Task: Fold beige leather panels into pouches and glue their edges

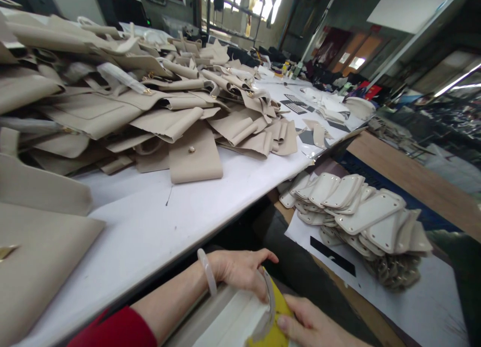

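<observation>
Low in the view, my left hand [242,272] reaches over the rim of a yellow-and-grey curved piece [278,302], one finger stretched past it and another bent against its inner side. A pale bracelet [207,272] circles the wrist. My right hand [310,319] grips the same piece from the right, thumb on its yellow face; its other fingers are partly hidden. Beneath my left forearm lies an open beige bag-like item [221,319] with a whitish inside, cut off by the bottom edge. Whether the curved piece is attached to it I cannot tell.
Beige bag parts [161,101] are heaped on the white table [150,227] to the left. A larger beige bag piece [41,257] lies nearest. On the right, stacked pale panels with rivets [370,217] rest on a lower white sheet [421,302]. The table edge runs diagonally between.
</observation>
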`<state>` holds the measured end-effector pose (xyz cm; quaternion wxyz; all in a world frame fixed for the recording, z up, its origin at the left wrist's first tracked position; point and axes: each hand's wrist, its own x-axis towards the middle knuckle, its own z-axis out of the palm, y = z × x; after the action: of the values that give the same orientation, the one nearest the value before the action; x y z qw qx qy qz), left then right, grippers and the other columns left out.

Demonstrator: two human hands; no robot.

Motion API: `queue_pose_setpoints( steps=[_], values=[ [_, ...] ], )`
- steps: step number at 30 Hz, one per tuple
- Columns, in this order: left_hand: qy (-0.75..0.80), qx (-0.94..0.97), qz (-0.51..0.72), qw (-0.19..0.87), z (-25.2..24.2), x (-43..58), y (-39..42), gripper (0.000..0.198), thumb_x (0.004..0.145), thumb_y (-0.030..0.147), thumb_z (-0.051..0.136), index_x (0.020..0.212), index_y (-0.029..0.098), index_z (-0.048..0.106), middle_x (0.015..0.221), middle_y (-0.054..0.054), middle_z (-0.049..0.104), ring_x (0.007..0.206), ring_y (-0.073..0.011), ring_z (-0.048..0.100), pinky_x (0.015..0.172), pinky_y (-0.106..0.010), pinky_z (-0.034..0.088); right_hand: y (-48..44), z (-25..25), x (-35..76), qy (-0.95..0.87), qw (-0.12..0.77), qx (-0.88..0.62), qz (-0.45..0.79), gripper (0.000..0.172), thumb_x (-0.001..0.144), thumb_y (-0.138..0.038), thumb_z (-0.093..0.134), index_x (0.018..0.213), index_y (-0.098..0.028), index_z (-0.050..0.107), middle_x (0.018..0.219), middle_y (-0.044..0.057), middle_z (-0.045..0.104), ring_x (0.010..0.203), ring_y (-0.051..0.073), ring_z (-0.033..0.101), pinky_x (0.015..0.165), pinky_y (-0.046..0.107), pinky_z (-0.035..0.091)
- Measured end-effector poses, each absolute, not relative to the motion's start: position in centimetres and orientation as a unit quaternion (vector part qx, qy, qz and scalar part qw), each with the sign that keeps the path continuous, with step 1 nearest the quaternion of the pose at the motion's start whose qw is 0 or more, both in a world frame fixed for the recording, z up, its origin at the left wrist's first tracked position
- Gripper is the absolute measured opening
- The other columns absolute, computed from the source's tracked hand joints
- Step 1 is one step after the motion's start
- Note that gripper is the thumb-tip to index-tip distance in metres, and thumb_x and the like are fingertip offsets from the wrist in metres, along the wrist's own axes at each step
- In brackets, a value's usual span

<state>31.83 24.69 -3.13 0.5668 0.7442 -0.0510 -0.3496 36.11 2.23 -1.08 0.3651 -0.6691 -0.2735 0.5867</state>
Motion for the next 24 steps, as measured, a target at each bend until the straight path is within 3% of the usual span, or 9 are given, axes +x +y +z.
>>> queue_pose_setpoints(
  steps=[3, 6, 9, 12, 16, 19, 21, 24],
  values=[
    [-0.042, 0.736, -0.349, 0.579, -3.3, 31.8, 24.6, 0.102, 0.058, 0.024, 0.077, 0.149, 0.019, 0.032, 0.118, -0.011, 0.063, 0.104, -0.0296, 0.061, 0.089, -0.038, 0.047, 2.2, -2.6, 35.2, -0.280, 0.408, -0.660, 0.565, 0.067, 0.083, -0.076, 0.050, 0.100, -0.012, 0.062, 0.091, 0.007, 0.060, 0.073, 0.013, 0.048, 0.065, 0.022, 0.041],
    [-0.026, 0.672, -0.363, 0.646, -3.9, 31.7, 24.4, 0.116, 0.054, 0.021, 0.077, 0.153, 0.023, 0.015, 0.113, -0.009, 0.066, 0.096, -0.0262, 0.062, 0.080, -0.035, 0.049, 2.8, -3.5, 34.3, -0.279, 0.412, -0.677, 0.542, 0.072, 0.081, -0.081, 0.048, 0.098, -0.012, 0.061, 0.086, 0.007, 0.059, 0.071, 0.013, 0.046, 0.064, 0.022, 0.041],
    [-0.014, 0.617, -0.334, 0.712, -4.0, 31.5, 24.4, 0.123, 0.050, 0.017, 0.074, 0.152, 0.024, 0.007, 0.124, -0.010, 0.062, 0.096, -0.0227, 0.061, 0.078, -0.032, 0.048, 3.1, -4.6, 33.3, -0.255, 0.415, -0.695, 0.529, 0.079, 0.079, -0.086, 0.044, 0.098, -0.011, 0.062, 0.086, 0.009, 0.062, 0.071, 0.014, 0.051, 0.065, 0.024, 0.043],
    [0.001, 0.635, -0.299, 0.712, -3.2, 30.4, 25.1, 0.117, 0.048, 0.015, 0.072, 0.152, 0.022, 0.018, 0.138, -0.014, 0.052, 0.110, -0.0259, 0.057, 0.091, -0.037, 0.046, 3.0, -6.1, 32.1, -0.204, 0.417, -0.718, 0.519, 0.087, 0.074, -0.091, 0.041, 0.096, -0.010, 0.065, 0.090, 0.014, 0.067, 0.075, 0.018, 0.058, 0.067, 0.027, 0.046],
    [0.081, 0.680, -0.218, 0.696, -1.4, 27.1, 26.4, 0.096, 0.057, 0.016, 0.071, 0.147, 0.016, 0.036, 0.145, -0.014, 0.049, 0.133, -0.0261, 0.045, 0.113, -0.037, 0.033, 3.4, -7.2, 30.5, -0.154, 0.434, -0.726, 0.511, 0.091, 0.070, -0.094, 0.040, 0.087, -0.010, 0.068, 0.080, 0.014, 0.069, 0.072, 0.020, 0.062, 0.063, 0.028, 0.049],
    [0.160, 0.721, -0.153, 0.656, -0.5, 24.3, 26.0, 0.065, 0.079, 0.036, 0.066, 0.140, 0.016, 0.050, 0.145, -0.011, 0.053, 0.131, -0.0259, 0.049, 0.112, -0.037, 0.036, 4.3, -7.0, 29.5, -0.107, 0.448, -0.704, 0.540, 0.079, 0.075, -0.088, 0.045, 0.078, -0.011, 0.067, 0.066, 0.012, 0.065, 0.064, 0.020, 0.062, 0.055, 0.027, 0.049],
    [0.191, 0.732, -0.121, 0.643, -0.3, 23.0, 24.9, 0.058, 0.088, 0.051, 0.058, 0.135, 0.018, 0.057, 0.138, -0.008, 0.059, 0.124, -0.0264, 0.056, 0.108, -0.037, 0.041, 4.5, -6.6, 28.8, -0.077, 0.449, -0.684, 0.569, 0.070, 0.078, -0.081, 0.052, 0.076, -0.013, 0.066, 0.061, 0.010, 0.063, 0.060, 0.020, 0.063, 0.053, 0.027, 0.050],
    [0.195, 0.729, -0.103, 0.648, -0.3, 22.3, 23.1, 0.054, 0.091, 0.057, 0.052, 0.129, 0.021, 0.064, 0.125, -0.005, 0.068, 0.114, -0.0266, 0.062, 0.100, -0.036, 0.046, 3.5, -6.0, 27.8, -0.069, 0.447, -0.667, 0.592, 0.056, 0.075, -0.071, 0.066, 0.074, -0.015, 0.068, 0.058, 0.007, 0.063, 0.061, 0.021, 0.064, 0.056, 0.027, 0.051]
  ],
)
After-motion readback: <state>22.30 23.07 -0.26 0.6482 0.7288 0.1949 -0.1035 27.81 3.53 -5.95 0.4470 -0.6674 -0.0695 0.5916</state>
